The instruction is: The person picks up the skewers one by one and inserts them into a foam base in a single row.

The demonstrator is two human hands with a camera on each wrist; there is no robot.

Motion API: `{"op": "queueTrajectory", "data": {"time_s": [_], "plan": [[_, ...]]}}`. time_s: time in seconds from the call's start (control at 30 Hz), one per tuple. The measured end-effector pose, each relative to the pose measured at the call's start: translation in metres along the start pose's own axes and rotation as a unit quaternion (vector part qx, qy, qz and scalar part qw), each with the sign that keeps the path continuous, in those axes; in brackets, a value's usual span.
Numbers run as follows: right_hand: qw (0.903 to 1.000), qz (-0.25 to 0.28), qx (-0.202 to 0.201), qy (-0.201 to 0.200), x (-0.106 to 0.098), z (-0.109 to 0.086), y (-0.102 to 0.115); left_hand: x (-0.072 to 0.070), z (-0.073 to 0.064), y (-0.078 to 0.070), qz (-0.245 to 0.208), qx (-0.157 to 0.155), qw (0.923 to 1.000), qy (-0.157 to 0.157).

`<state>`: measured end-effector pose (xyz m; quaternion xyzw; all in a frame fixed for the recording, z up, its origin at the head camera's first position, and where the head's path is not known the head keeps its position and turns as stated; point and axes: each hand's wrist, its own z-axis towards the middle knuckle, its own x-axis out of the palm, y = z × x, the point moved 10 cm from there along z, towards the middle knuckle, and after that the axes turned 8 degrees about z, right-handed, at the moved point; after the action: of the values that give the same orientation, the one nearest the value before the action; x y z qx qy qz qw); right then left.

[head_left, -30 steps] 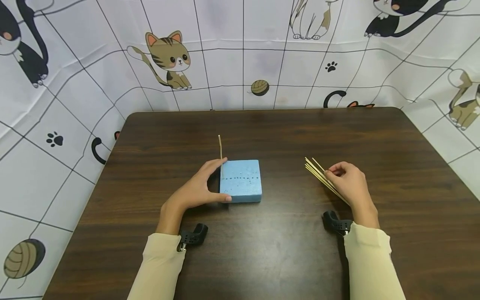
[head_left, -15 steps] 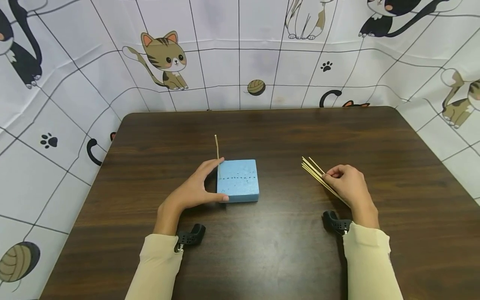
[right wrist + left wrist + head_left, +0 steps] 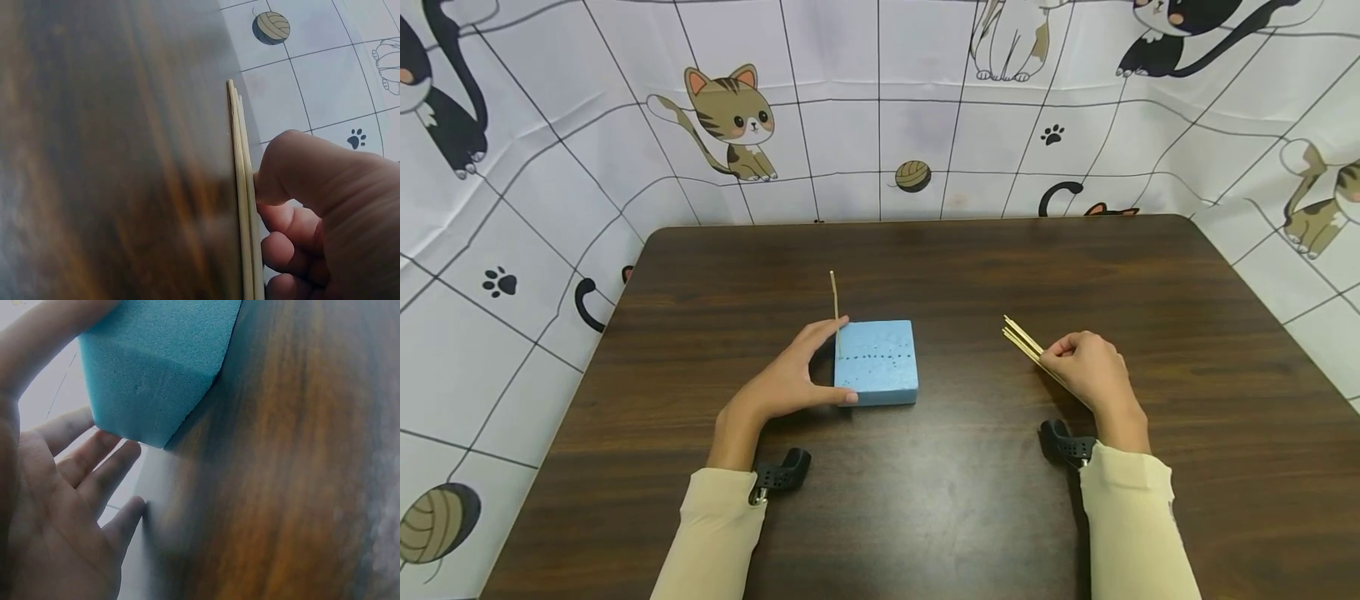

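Note:
On the table lies a blue foam block (image 3: 880, 367) with a row of small holes across its top. My left hand (image 3: 782, 379) grips its left part, thumb along the near side and index finger at the far left corner. One thin wooden stick (image 3: 834, 293) stands upright at the block's left edge. In the left wrist view the block (image 3: 150, 375) sits between thumb and fingers. Further right, several thin wooden sticks (image 3: 1021, 337) lie in a narrow bundle. My right hand (image 3: 1086, 367) pinches at this bundle; how many sticks (image 3: 242, 162) it holds, I cannot tell.
The dark wooden table (image 3: 955, 275) extends around both hands. Behind it hangs a white cloth (image 3: 842, 133) with cat prints and grid lines. A black wrist device (image 3: 782, 471) is worn on the left wrist, another black device (image 3: 1063, 442) on the right.
My right hand has shifted slightly left onto the sticks, and the one stick that stuck out at an angle now lies in line with the rest. The left hand keeps its hold.

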<state>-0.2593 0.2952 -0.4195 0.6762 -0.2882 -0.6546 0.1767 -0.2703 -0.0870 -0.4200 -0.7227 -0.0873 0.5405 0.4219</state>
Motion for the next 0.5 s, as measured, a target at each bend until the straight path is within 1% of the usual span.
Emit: {"op": "queueTrajectory", "data": {"time_s": [0.33,0.5], "plan": [[0.9999,-0.010,0.013,-0.001,-0.0009,-0.0009,-0.0026,0.0024,0.0005,0.0023,-0.003,-0.004,1.0000,0.000],[0.9999,0.010,0.013,0.005,-0.0019,-0.0015,-0.0016,0.0018,0.0009,0.0029,-0.004,0.000,1.0000,-0.001]]}}
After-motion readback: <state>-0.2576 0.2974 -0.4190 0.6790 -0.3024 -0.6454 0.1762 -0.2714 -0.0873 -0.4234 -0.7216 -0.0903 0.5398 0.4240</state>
